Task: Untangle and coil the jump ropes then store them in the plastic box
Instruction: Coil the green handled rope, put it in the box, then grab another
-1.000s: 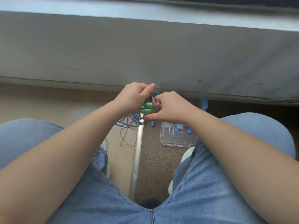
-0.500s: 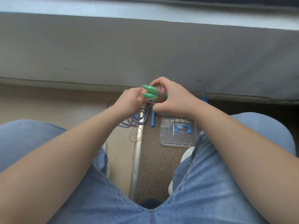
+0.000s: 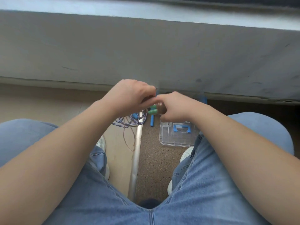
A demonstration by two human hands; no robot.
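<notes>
A seated person in jeans (image 3: pixel 203 189) holds both hands over the floor: the right hand (image 3: pixel 176 107) grips a coiled jump rope with green handles (image 3: pixel 152 110), the left hand (image 3: pixel 129 95) pinches its cord. Beyond lie a clear plastic box (image 3: pixel 168 137), a blue-handled rope (image 3: pixel 129 121), and a grey wall (image 3: pixel 146 49).

I see the wall (image 3: pixel 146 51) close ahead of both hands, knees flanking. Floor gap between feet holds blue rope (image 3: pixel 129 121), blue handle (image 3: pixel 152 121), clear lid (image 3: pixel 177 135); carpet nearer me open.
</notes>
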